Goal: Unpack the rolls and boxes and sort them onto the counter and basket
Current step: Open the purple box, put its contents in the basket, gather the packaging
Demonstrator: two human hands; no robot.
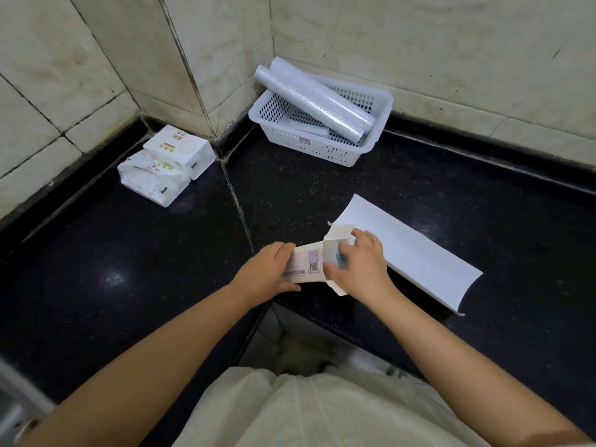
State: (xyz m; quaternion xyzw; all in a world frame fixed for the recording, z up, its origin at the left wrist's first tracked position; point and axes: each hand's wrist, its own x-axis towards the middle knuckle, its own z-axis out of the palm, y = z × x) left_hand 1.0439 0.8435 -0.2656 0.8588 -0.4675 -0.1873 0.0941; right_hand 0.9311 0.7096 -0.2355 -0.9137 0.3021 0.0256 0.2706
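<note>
My left hand (269, 267) grips the near end of a small white box (306, 264) with a purple label and a barcode, held over the counter's front edge. Its far end flaps stand open, and my right hand (358, 264) is closed on that end with fingers inside the opening, where something blue shows. A white perforated basket (335, 150) stands in the back corner and holds two clear-wrapped rolls (317, 98) leaning on its rim, plus a flat box underneath. A long empty white box (406, 253) lies flattened on the counter right of my hands.
The counter (129, 253) is black speckled stone with a seam running to the corner. Two soft white tissue packs (164, 164) lie stacked against the left tiled wall. Tiled walls close off the back and left sides.
</note>
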